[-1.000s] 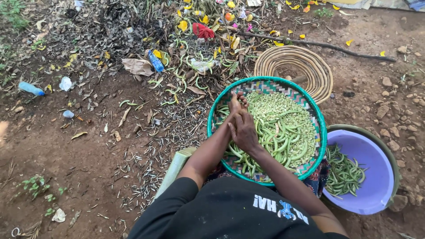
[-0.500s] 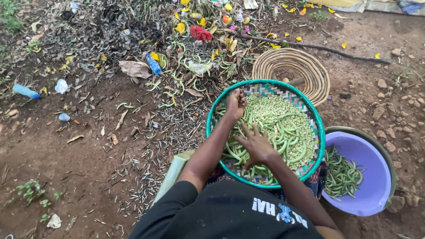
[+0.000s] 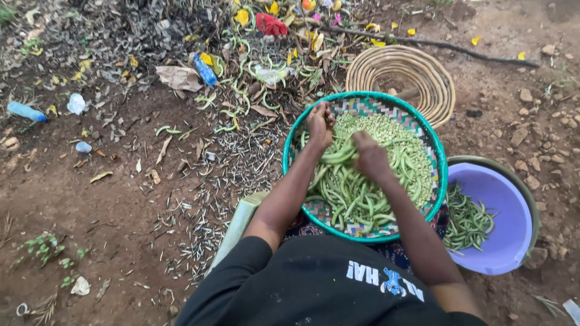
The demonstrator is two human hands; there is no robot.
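Note:
A round woven basket with a teal rim (image 3: 289, 145) rests on my lap, heaped with green bean pods (image 3: 350, 193) on the near side and pale shelled beans (image 3: 386, 130) on the far side. My left hand (image 3: 319, 125) sits at the basket's far left edge, fingers curled around the end of a pod. My right hand (image 3: 370, 154) is over the middle of the pile, closed on the same bunch of pods.
A purple plastic basin (image 3: 507, 211) holding more green pods stands to the right. An empty coiled straw tray (image 3: 423, 72) lies beyond the basket. Discarded pod husks, leaves, a blue bottle (image 3: 25, 111) and litter cover the bare dirt to the left.
My hands were pressed together at the basket's far left, then the right hand dropped to the pile. Now it has lifted pods toward the left hand.

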